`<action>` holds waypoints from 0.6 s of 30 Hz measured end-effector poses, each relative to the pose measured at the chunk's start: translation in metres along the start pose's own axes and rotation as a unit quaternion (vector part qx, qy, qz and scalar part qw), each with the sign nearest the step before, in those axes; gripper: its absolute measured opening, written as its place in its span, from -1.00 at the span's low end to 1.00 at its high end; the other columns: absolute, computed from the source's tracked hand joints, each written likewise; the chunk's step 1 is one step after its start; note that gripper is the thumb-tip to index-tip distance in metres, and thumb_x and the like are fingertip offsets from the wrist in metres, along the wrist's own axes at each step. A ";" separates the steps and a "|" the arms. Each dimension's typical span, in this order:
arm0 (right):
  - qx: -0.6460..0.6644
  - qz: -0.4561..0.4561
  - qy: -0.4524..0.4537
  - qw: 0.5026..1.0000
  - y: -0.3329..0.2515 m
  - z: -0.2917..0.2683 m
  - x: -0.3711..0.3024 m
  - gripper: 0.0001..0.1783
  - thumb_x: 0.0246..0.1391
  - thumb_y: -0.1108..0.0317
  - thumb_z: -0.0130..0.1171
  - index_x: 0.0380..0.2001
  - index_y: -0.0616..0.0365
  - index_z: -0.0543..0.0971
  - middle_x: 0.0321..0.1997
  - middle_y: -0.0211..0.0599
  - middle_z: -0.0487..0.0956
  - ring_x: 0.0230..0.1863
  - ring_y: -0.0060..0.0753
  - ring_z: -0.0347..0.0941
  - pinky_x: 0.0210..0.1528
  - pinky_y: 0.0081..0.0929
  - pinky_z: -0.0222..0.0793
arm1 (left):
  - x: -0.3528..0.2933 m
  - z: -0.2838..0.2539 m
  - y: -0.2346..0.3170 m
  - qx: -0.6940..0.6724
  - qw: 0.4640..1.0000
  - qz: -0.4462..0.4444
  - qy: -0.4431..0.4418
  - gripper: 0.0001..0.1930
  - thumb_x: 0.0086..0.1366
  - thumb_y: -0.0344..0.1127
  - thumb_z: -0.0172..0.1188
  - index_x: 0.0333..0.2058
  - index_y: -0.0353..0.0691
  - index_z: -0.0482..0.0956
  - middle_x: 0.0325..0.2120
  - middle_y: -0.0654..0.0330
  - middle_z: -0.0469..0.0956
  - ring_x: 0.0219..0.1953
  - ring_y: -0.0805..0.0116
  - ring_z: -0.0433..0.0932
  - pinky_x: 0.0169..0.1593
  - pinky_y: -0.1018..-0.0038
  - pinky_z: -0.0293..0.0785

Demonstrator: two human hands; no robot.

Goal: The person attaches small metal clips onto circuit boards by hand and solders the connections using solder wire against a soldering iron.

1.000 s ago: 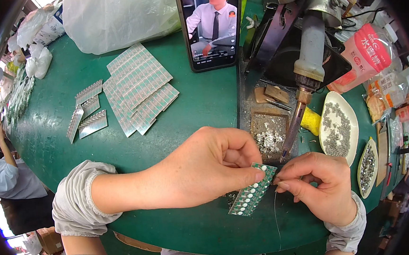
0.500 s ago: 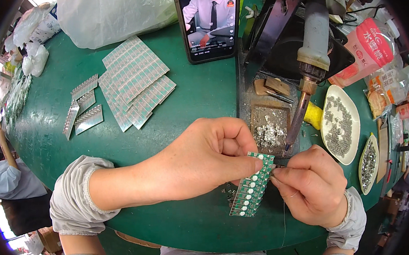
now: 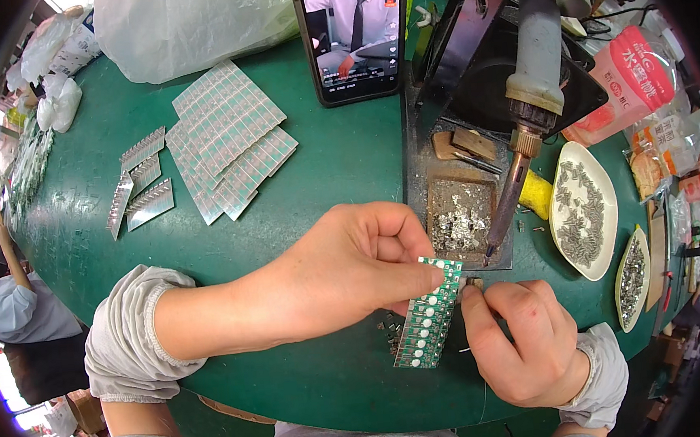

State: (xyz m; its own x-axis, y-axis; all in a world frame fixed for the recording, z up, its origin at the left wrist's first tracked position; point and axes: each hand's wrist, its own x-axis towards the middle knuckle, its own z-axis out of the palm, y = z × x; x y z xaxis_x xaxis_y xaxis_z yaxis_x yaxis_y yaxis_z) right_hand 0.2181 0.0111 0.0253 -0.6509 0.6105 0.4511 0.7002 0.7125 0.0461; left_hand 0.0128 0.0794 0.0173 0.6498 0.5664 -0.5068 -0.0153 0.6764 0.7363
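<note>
My left hand point(image 3: 354, 271) pinches the upper end of a narrow green circuit board panel point(image 3: 427, 327) between thumb and fingers. The panel hangs tilted and carries a row of round white parts. Just right of it, my right hand point(image 3: 529, 340) is closed, thumb and forefinger together near the panel's edge; what they hold is too small to make out. A thin wire point(image 3: 465, 349) shows beside its fingers. Above both hands a mounted soldering iron point(image 3: 518, 186) points its tip down, clear of the board. Small dark components point(image 3: 392, 329) lie partly hidden behind the panel.
A tray of solder scraps point(image 3: 462, 219) lies under the iron. To the right are a dish of small metal pins point(image 3: 583, 210) and a narrower dish of parts point(image 3: 633, 280). Stacked board sheets point(image 3: 230, 129), cut strips point(image 3: 150, 204) and a phone point(image 3: 356, 39) occupy the far side.
My right hand has drawn slightly down and away from the panel's edge, opening a small gap. The panel and my left hand have shifted slightly left.
</note>
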 end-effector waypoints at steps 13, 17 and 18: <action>0.285 0.233 -0.057 0.928 0.005 -0.011 0.004 -0.64 -0.35 0.60 0.32 -0.33 0.25 0.56 -0.44 -0.25 0.47 -0.50 -0.28 0.45 -0.49 -0.45 0.41 | 0.001 -0.002 -0.002 0.027 0.999 0.034 -0.016 -0.90 0.23 -0.48 0.20 -0.32 -0.28 0.45 -0.43 0.30 0.57 -0.41 0.64 0.51 -0.35 0.69 0.44; 0.250 0.135 0.003 0.959 0.009 -0.002 0.004 -0.67 -0.39 0.62 0.32 -0.40 0.23 0.55 -0.45 -0.26 0.47 -0.50 -0.28 0.45 -0.50 -0.47 0.40 | 0.001 -0.002 -0.002 0.022 0.999 0.032 -0.025 -0.90 0.23 -0.48 0.20 -0.32 -0.29 0.45 -0.43 0.29 0.58 -0.41 0.64 0.52 -0.35 0.68 0.45; 0.250 0.136 0.002 0.959 0.010 -0.001 0.004 -0.67 -0.39 0.62 0.32 -0.40 0.23 0.55 -0.45 -0.26 0.47 -0.50 -0.28 0.45 -0.50 -0.47 0.40 | 0.001 -0.002 -0.002 0.022 0.999 0.031 -0.026 -0.90 0.23 -0.48 0.20 -0.32 -0.29 0.45 -0.43 0.29 0.58 -0.41 0.64 0.52 -0.35 0.68 0.45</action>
State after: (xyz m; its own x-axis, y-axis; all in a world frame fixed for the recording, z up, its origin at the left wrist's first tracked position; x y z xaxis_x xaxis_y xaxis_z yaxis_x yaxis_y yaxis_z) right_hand 0.2230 0.0200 0.0284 -0.4626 0.7963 0.3898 0.6143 0.6049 -0.5067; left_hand 0.0120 0.0791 0.0145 0.6867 0.5811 -0.4368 -0.0240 0.6186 0.7853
